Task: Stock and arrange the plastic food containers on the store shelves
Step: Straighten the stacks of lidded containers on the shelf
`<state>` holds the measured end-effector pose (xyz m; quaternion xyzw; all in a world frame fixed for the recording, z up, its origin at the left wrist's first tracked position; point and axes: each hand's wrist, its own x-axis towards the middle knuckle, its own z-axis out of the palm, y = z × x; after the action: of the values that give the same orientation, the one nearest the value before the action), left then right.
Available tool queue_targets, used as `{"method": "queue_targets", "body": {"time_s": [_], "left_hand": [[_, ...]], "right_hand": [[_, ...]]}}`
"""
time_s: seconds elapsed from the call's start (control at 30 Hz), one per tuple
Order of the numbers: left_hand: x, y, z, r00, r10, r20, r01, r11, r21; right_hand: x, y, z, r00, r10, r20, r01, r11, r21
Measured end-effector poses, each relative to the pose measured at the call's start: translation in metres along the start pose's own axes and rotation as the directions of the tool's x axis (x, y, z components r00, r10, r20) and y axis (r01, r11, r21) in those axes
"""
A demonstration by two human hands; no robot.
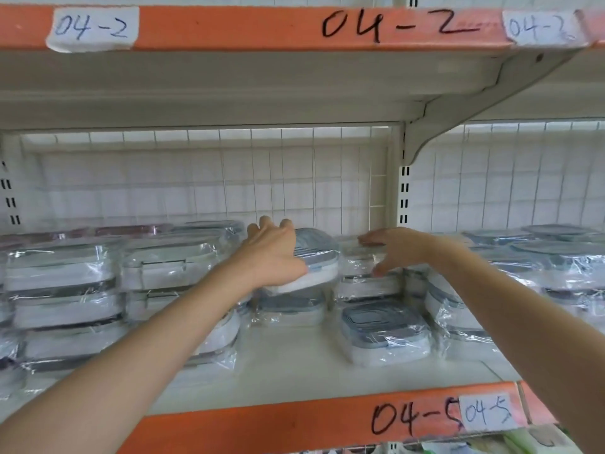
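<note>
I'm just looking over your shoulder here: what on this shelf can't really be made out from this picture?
Head view only:
- Tilted container: its left side is hidden by the left hand gripping it.
- Stack under the right hand: the top is covered by the fingers; whether they grip or only rest is unclear.
- Far-left stacks: cut off by the picture edge, blurred by glare on the wrap.
- Right label: last digit smudged.

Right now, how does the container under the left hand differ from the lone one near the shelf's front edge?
The tilted container sits atop a stack, slanted, gripped by the left hand. The front container lies flat on the shelf, alone and untouched. Both are plastic-wrapped with blue-grey lids.
</note>
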<state>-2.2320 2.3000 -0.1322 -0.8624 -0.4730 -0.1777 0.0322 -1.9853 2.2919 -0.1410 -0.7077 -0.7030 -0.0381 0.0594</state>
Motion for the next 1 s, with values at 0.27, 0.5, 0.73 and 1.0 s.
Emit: {"method": "queue_targets", "body": {"time_s": [0.27,0.5,0.73,1.0], "left_hand": [[0.026,0.001,0.030,0.980,-0.069,0.184,0.035,0.983,0.182],[0.050,-0.005,0.058,0.968,-0.085,0.236,0.065,0.993,0.094],[0.038,-0.008,0.061,0.998,-0.002,0.071,-0.007,0.991,0.133],[0.007,0.002,-0.009,0.874,0.115,-0.473,-0.349,0.826,-0.443]], "right_hand": [[0.006,0.008,0.011,0.993,0.007,-0.118,-0.014,0.998,-0.053],[0.008,-0.001,0.017,0.991,0.016,-0.135,-0.040,0.983,-0.177],[-0.003,-0.011,0.014,0.963,0.032,-0.268,-0.071,0.988,-0.134],[-0.069,-0.047,-0.028,0.888,-0.209,-0.409,0.236,0.972,0.015]]}}
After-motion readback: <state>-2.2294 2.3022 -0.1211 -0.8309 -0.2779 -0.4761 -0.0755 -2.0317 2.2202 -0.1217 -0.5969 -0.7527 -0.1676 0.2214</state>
